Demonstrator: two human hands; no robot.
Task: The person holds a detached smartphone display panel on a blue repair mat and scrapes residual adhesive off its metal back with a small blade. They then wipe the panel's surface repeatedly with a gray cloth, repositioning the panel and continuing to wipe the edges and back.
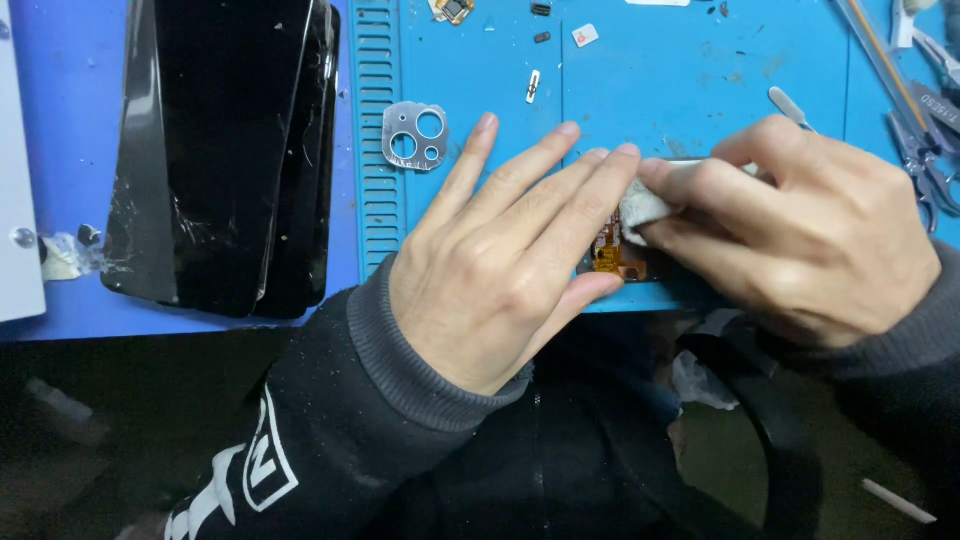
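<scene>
Phone part point(612, 255) with orange flex lies at the blue mat's point(690, 75) near edge, pinned flat by the left hand point(500, 260). Right hand point(800, 225) pinches a white wipe point(640, 208) on it; 1 light, short stroke at a time would likely spare the flex.

screens point(225, 150) stacked left of mat point(480, 70), camera bracket point(415, 136) on mat, tweezers point(915, 130) far right.
</scene>
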